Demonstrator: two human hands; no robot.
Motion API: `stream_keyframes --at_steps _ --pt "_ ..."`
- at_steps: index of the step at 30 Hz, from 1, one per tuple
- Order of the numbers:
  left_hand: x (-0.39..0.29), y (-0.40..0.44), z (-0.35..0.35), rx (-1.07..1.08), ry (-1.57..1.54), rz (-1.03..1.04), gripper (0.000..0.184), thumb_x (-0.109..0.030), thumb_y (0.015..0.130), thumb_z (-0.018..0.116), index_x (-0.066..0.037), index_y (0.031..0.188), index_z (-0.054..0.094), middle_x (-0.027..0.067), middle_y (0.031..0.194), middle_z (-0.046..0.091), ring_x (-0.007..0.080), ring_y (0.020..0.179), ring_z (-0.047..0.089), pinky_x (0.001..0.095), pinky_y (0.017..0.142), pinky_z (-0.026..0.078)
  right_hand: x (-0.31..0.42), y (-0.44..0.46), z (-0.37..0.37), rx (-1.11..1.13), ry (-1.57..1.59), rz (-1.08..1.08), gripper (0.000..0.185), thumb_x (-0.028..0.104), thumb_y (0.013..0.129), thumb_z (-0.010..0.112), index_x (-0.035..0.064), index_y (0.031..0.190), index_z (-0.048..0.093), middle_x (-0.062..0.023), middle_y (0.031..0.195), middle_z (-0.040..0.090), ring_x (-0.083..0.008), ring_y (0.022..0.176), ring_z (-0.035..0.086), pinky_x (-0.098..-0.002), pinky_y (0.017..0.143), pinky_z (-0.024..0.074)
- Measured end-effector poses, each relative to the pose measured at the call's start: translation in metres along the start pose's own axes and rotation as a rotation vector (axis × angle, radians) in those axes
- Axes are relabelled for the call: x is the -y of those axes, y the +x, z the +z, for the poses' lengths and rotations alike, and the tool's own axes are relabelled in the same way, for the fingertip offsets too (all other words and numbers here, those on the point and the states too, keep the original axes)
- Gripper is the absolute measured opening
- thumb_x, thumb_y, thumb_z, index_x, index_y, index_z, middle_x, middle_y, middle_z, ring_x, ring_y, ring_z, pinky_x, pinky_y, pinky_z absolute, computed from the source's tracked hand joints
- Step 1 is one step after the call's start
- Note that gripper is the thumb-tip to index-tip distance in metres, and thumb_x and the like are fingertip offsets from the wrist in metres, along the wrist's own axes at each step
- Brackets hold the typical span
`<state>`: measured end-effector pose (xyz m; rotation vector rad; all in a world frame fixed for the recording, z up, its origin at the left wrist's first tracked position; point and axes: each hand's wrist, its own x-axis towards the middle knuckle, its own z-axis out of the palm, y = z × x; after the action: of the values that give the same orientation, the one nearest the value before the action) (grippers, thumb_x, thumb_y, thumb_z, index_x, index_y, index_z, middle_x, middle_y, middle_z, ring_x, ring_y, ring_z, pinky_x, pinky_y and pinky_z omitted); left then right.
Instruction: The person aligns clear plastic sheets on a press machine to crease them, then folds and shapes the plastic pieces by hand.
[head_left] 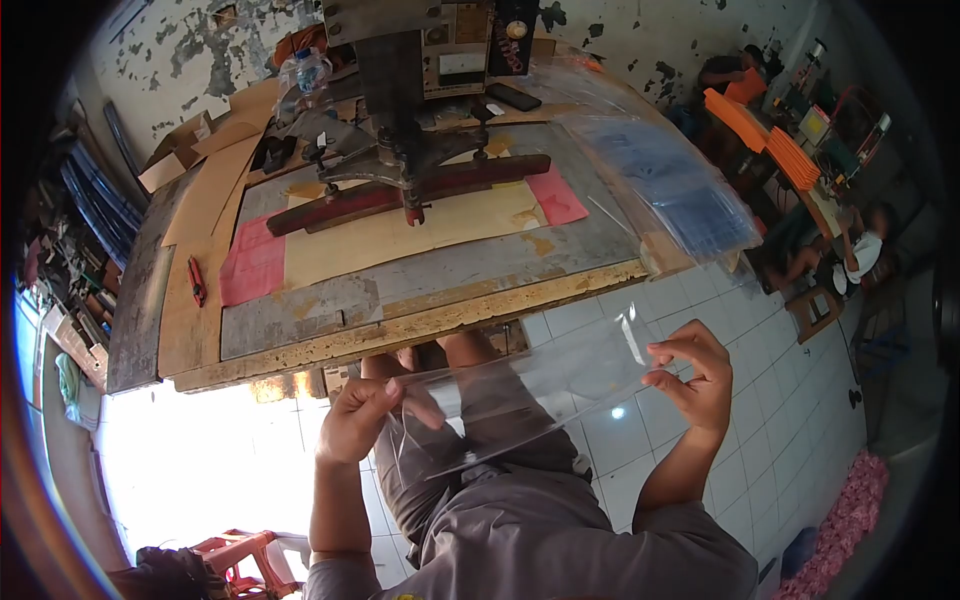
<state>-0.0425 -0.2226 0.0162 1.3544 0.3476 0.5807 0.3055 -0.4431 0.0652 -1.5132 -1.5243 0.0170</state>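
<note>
A clear plastic sheet (520,400) is stretched between my two hands, above my lap and in front of the table edge. My left hand (362,418) is closed on its left end, thumb on top. At the right end, my right hand (692,375) pinches the sheet's edge between thumb and fingers. Beyond them, a press with a long dark red bar (470,180) stands over a yellowish sheet (400,238) with pink pieces (252,262) at its ends.
A wooden table (420,330) holds red-handled cutters (196,282), a phone (513,96) and a stack of clear bluish sheets (670,180). Two other people sit at the right near orange sheets (792,158). A red stool (240,560) stands at the lower left.
</note>
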Motion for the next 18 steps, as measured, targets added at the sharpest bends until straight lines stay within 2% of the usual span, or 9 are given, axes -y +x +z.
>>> stream_keyframes --at_steps 4,7,10,12,15,16,18 --pt "0.012 0.003 0.006 -0.054 -0.113 0.019 0.05 -0.036 0.109 0.045 0.004 0.087 0.066 0.0243 0.091 0.072 0.0365 0.094 0.071 0.0453 0.097 0.049 0.005 0.004 0.002 0.014 -0.039 0.027 0.044 0.004 0.067 0.09 0.0048 0.109 0.078 -0.0048 0.091 0.063 -0.013 0.075 0.063 -0.0274 0.068 0.0536" --pt "0.018 0.007 0.013 -0.057 -0.259 0.04 0.043 -0.029 0.111 0.041 0.002 0.093 0.065 0.0268 0.1 0.074 0.0359 0.104 0.07 0.0422 0.104 0.045 0.001 0.003 0.003 0.011 -0.069 0.027 0.043 -0.001 0.068 0.088 0.0057 0.11 0.078 -0.0052 0.092 0.063 -0.0131 0.076 0.064 -0.0271 0.067 0.0552" --pt "0.021 0.009 0.022 -0.068 -0.369 0.053 0.042 -0.028 0.11 0.042 0.0 0.087 0.063 0.0283 0.097 0.073 0.0387 0.104 0.07 0.0455 0.108 0.043 -0.003 0.004 0.002 0.021 -0.087 0.034 0.041 -0.007 0.071 0.084 0.0058 0.11 0.078 -0.0062 0.092 0.062 -0.0138 0.077 0.065 -0.0271 0.066 0.0568" --pt "0.028 0.008 0.015 -0.021 -0.344 0.143 0.041 -0.027 0.11 0.043 0.001 0.088 0.063 0.0286 0.097 0.073 0.0393 0.102 0.071 0.0476 0.109 0.042 -0.005 0.004 0.001 0.026 -0.105 0.047 0.04 -0.01 0.072 0.082 0.0055 0.109 0.078 -0.0071 0.091 0.062 -0.0143 0.077 0.066 -0.027 0.065 0.0574" --pt "0.028 0.007 0.013 0.007 -0.304 0.179 0.04 -0.029 0.11 0.044 0.001 0.09 0.063 0.0255 0.089 0.072 0.0386 0.094 0.072 0.0535 0.11 0.042 -0.01 0.004 0.0 0.131 -0.015 0.152 0.037 -0.008 0.075 0.081 0.0061 0.109 0.077 -0.0088 0.1 0.063 -0.0195 0.089 0.068 -0.0315 0.075 0.0594" --pt "0.023 0.007 0.014 0.008 -0.291 0.175 0.04 -0.03 0.109 0.044 0.001 0.09 0.062 0.0239 0.084 0.071 0.0381 0.09 0.072 0.0559 0.11 0.042 -0.006 0.007 0.002 0.094 -0.104 0.092 0.036 -0.004 0.076 0.083 0.0066 0.11 0.077 -0.0089 0.105 0.062 -0.022 0.097 0.066 -0.034 0.082 0.0581" --pt "0.018 0.01 0.015 0.027 -0.324 0.105 0.04 -0.032 0.109 0.046 -0.001 0.092 0.064 0.0259 0.087 0.072 0.0402 0.094 0.072 0.0574 0.111 0.041 0.006 0.015 0.01 0.021 -0.281 -0.027 0.035 0.003 0.076 0.085 0.0077 0.111 0.077 -0.0091 0.114 0.061 -0.0269 0.111 0.063 -0.039 0.097 0.0555"
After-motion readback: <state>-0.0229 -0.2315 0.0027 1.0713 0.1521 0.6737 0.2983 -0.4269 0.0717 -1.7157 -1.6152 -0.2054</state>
